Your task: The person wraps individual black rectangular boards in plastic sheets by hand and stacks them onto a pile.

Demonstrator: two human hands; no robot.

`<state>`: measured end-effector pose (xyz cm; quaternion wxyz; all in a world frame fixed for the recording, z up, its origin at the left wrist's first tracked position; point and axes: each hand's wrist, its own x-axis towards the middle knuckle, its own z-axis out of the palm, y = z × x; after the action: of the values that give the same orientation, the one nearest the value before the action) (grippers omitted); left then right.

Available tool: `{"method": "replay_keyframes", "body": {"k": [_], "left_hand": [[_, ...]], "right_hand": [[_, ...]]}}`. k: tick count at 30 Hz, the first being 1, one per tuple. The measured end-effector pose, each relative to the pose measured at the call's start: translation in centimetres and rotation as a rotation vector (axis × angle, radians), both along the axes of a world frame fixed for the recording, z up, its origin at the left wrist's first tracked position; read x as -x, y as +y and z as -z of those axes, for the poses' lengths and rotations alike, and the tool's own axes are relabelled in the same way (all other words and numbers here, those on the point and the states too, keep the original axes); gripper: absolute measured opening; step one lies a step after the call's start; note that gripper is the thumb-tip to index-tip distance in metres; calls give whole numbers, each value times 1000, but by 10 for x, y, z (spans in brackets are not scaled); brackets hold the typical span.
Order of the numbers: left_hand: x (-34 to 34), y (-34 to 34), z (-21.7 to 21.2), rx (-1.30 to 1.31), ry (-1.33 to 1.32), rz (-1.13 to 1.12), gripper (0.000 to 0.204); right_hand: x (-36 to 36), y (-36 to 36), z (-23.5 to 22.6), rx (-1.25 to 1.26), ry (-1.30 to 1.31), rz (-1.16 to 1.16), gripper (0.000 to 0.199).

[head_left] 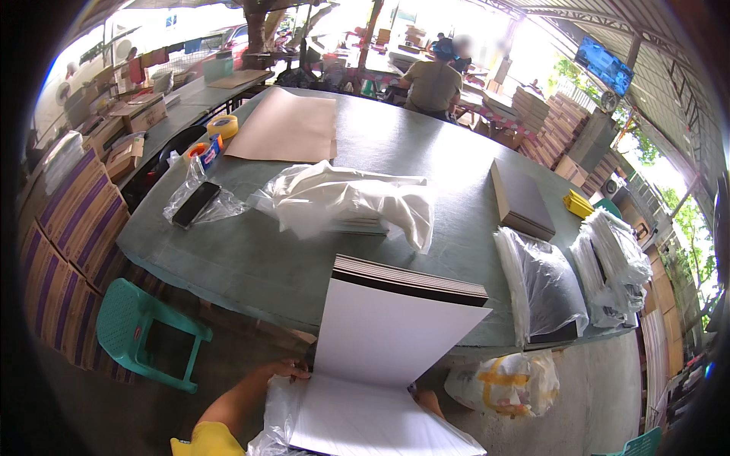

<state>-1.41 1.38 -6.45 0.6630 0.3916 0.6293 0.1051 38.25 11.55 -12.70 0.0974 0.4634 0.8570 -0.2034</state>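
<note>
In front of me, against the table's near edge, a thick stack of dark-edged boards (411, 281) stands tilted up, its white face toward me. Below it a second white board (372, 418) lies flatter, so the two meet in a fold-like angle. My left hand (290, 370) is closed at the left side where they meet, its fingers curled on the boards' edge. Crumpled clear plastic (277, 418) hangs below that hand. My right hand (430, 400) is at the right side, mostly behind the white board, its fingers hidden.
On the green table (251, 266) lie white cloth-like wrapping (350, 194), brown paper (285, 125), a phone (196, 204), tape rolls (222, 126), a dark box (521, 199) and plastic-wrapped packs (540, 285). A green stool (144, 334) stands left; a wrapped bundle (506, 384) is below right. Someone (433, 80) sits beyond.
</note>
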Motion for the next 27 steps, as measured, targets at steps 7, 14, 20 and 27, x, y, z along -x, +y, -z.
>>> {"method": "replay_keyframes", "body": {"k": [7,14,20,27], "left_hand": [[-15,1,37,-108,136,-74,17],[-24,-14,45,-183,211,-143,13],[-30,-23,45,-232,298,-168,10],[31,-20,-128,-1000,655,-737,6]], "right_hand": [[34,-7,0,136,232,849,34],[43,-20,-20,-122,345,591,43],[29,17,-86,-292,909,790,22],[20,3,-253,721,1628,180,20]]}}
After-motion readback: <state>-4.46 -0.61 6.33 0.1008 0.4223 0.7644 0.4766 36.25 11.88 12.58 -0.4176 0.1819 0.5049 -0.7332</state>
